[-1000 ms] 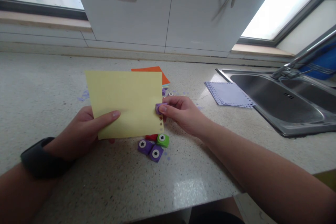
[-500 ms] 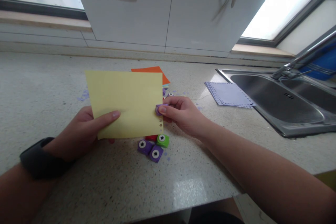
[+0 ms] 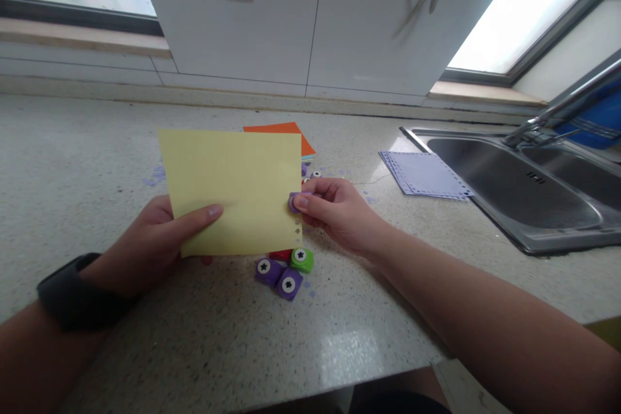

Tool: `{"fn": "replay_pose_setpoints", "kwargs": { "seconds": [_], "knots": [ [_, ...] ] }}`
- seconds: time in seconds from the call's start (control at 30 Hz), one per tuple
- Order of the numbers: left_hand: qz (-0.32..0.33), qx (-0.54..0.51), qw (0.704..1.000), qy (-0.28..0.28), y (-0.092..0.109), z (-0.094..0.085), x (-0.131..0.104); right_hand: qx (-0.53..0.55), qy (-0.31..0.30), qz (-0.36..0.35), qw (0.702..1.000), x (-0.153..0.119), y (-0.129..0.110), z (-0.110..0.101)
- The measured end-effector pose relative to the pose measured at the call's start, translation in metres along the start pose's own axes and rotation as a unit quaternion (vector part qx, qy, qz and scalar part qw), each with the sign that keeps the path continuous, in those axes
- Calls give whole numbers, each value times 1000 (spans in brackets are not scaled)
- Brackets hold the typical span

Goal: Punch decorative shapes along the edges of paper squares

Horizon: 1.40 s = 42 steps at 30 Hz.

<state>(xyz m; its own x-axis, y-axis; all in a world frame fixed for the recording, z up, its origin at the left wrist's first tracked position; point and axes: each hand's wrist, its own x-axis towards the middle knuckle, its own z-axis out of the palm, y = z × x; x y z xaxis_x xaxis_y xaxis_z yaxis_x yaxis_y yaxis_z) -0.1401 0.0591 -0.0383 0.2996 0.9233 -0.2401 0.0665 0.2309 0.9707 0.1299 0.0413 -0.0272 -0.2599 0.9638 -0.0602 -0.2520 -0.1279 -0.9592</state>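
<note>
My left hand (image 3: 167, 229) grips a yellow sheet of paper (image 3: 233, 187) by its lower left side, thumb on the front and the other fingers hidden behind. At the sheet's right edge, my right hand (image 3: 337, 213) pinches a small purple craft punch (image 3: 294, 202) that sits over the paper's edge. Small punched holes (image 3: 297, 231) run along that edge below the punch. Under the sheet's lower right corner lie a green punch (image 3: 303, 260), two purple punches (image 3: 289, 284) and a red one (image 3: 280, 255), partly covered by the paper.
Behind the yellow sheet lies a stack of coloured paper with orange on top (image 3: 279, 127). Light purple sheets with punched borders (image 3: 422, 173) rest beside the steel sink (image 3: 514, 191). Purple paper bits (image 3: 156, 174) are scattered on the speckled counter (image 3: 204, 336).
Almost nothing differs. Both hands, the sheet and the punch keep their places; the whole view has shifted very slightly.
</note>
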Motion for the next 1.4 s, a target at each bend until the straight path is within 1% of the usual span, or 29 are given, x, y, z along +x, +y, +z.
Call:
{"fn": "replay_pose_setpoints", "kwargs": {
  "seconds": [0.17,0.33,0.57,0.77,1.1,1.27,1.4],
  "knots": [
    [-6,1,1000,6,2,1,-1,6,-9,-6,1000,0,1,-1],
    [-6,-1,1000,7,2,2,0,3,0,-7,1000,0,1,-1],
    [9,9,1000,-7,2,3,-2,3,7,-8,1000,0,1,0],
    [2,8,1000,1,5,4,-2,8,7,-7,1000,0,3,0],
    [7,17,1000,-8,4,3,-2,9,12,-14,1000,1,4,-2],
    [-2,-3,1000,-10,4,3,-2,28,18,-22,999,2,4,0],
    [-11,1,1000,-4,4,3,-2,22,11,-26,999,1,3,0]
  ]
}}
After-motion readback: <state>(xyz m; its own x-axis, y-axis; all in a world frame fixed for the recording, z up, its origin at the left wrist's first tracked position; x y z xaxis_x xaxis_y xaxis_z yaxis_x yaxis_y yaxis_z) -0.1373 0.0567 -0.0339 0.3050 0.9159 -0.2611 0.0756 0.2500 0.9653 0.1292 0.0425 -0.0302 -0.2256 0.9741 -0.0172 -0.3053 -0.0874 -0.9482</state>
